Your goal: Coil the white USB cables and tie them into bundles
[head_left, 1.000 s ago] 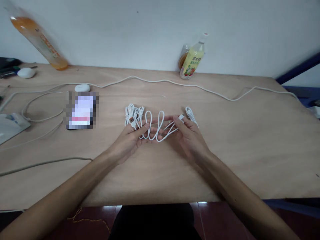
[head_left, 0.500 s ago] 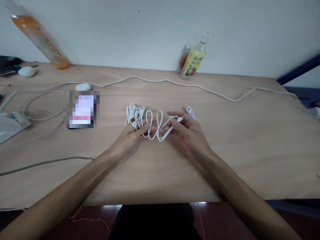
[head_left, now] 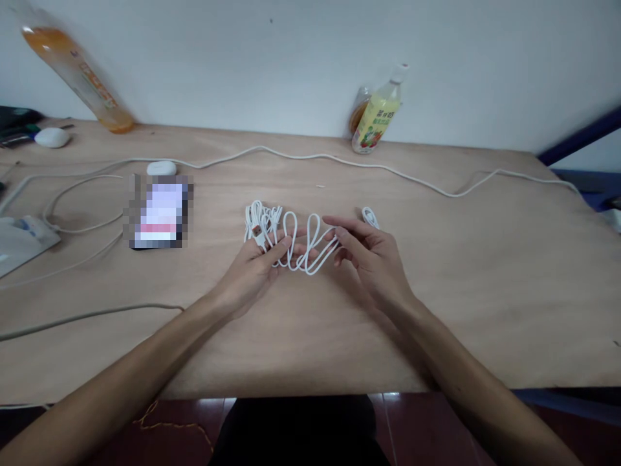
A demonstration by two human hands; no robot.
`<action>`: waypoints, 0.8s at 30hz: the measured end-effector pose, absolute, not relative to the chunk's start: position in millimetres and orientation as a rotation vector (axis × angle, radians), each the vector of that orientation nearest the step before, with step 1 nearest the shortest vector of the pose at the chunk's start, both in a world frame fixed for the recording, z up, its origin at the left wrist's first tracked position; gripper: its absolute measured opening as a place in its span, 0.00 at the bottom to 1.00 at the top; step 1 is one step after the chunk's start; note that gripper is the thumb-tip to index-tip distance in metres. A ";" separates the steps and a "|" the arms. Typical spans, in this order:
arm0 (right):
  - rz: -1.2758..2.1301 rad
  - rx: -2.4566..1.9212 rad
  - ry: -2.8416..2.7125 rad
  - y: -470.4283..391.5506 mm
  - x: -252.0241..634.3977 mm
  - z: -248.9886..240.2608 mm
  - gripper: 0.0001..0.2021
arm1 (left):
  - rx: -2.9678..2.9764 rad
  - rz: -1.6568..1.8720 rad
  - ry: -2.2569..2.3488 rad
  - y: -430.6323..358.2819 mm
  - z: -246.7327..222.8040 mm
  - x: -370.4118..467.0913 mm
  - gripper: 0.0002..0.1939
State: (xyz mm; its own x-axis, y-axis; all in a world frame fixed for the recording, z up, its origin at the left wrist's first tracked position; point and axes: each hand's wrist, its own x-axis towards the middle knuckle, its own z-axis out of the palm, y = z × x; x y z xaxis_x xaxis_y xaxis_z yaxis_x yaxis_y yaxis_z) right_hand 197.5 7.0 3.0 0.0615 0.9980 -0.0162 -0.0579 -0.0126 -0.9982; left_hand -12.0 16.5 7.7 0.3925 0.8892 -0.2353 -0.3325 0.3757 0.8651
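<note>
A white USB cable [head_left: 314, 251] hangs in loose loops between my two hands. My left hand [head_left: 262, 262] is closed on its loops, and the USB plug [head_left: 259, 235] with an orange inside sticks up by the thumb. The thumb and fingers of my right hand [head_left: 371, 255] pinch the cable's other part; the small connector at that end is hidden by the fingers. Just beyond my left hand lies a bundle of coiled white cables [head_left: 257, 212] on the table. Behind my right hand sits one more small white coil [head_left: 369, 217].
A phone [head_left: 162, 213], its screen blurred out, lies left with a white earbud case [head_left: 162, 168] behind it. A long white cord [head_left: 310, 157] crosses the wooden table [head_left: 485, 291]. An orange drink bottle [head_left: 77, 77] and a yellow drink bottle [head_left: 377, 116] stand by the wall.
My right fingers have shifted along the cable, and the connector that showed beyond them is now out of sight. The loops spread slightly; my left hand stays almost still.
</note>
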 end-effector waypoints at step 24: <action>1.281 -1.334 -0.991 6.3 200.3 6.2 0.20 | 0.872 0.958 0.775 14.7 9.0 -10.7 0.10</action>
